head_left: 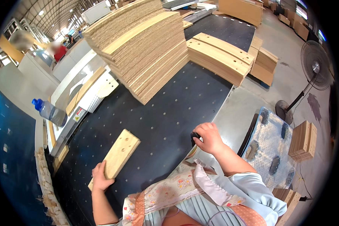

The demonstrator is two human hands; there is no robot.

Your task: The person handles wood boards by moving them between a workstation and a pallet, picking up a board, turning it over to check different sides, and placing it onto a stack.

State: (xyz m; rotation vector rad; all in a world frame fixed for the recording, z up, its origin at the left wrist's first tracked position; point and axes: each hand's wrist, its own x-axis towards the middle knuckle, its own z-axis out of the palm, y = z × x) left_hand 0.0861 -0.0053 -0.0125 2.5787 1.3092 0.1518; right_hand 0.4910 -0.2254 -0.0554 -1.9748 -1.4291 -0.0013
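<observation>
My left hand [101, 177] is closed over the near part of a short pale wooden board [121, 151]. Several drilled holes show at the board's far end. It lies slantwise on a black table surface [162, 132] dotted with small studs. At the table's right edge, my right hand [208, 137] is closed around a small black object [194, 138], mostly covered by the fingers, so its kind is unclear.
Beyond the board rises a tall stack of wooden panels [147, 56], with a lower stack of drilled boards [222, 56] beside it. A blue-capped bottle [52, 112] stands on the machine at left. On the right are a floor fan [315, 67] and a patterned mat [271, 147].
</observation>
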